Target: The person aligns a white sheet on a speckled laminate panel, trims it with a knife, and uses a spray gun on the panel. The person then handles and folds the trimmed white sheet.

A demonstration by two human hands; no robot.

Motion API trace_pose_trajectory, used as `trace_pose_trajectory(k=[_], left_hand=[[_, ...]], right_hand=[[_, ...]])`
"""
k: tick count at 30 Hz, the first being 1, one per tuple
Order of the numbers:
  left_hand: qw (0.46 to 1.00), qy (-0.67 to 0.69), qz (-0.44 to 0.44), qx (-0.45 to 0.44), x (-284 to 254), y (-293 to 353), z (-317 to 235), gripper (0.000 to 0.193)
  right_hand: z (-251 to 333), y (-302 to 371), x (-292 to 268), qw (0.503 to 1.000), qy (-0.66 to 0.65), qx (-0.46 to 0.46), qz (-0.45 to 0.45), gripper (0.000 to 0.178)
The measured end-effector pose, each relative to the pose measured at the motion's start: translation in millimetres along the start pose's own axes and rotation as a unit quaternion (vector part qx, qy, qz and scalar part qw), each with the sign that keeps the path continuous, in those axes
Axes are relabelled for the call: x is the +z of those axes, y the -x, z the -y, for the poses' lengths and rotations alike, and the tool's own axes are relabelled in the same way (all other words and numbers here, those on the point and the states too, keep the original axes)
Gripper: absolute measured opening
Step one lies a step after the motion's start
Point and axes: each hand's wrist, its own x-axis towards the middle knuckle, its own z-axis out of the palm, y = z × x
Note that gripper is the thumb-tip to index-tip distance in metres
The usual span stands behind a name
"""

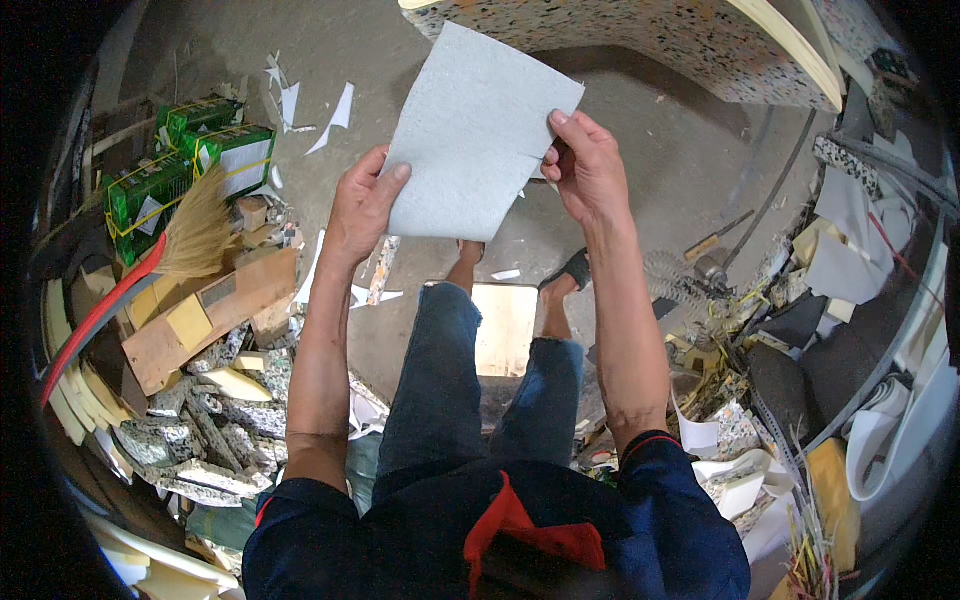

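Observation:
A pale grey, slightly fuzzy sheet is held up in front of me, tilted, with both hands on it. My left hand grips its lower left edge, thumb on the upper face and fingers behind. My right hand pinches the right edge near the upper right corner, with the fingers curled under. Below that hand the edge looks ragged, with a small tear. What the sheet is made of I cannot tell for sure. Its underside is hidden.
A large speckled foam slab stands beyond the sheet. Left lie green strapped boxes, a straw broom, a wooden board and foam offcuts. White scraps dot the floor. More scraps and sheets heap up on the right.

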Motion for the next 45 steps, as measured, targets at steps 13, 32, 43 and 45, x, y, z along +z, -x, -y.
trace_pose_trajectory(k=[13, 32, 43, 45], left_hand=[[0.965, 0.161, -0.202, 0.047, 5, 11, -18, 0.022], [0.872, 0.423, -0.201, 0.146, -258, 225, -109, 0.037], [0.814, 0.145, -0.509, -0.240, -322, 326, 82, 0.035], [0.767, 0.168, -0.514, -0.345, -315, 348, 130, 0.040]], right_hand=[[-73, 44, -19, 0.902, 0.415, -0.079, 0.086, 0.105], [-276, -71, -189, 0.932, -0.107, 0.191, -0.290, 0.091], [-244, -72, -84, 0.980, -0.043, 0.159, -0.111, 0.033], [-219, -43, -93, 0.983, -0.020, 0.171, -0.060, 0.035]])
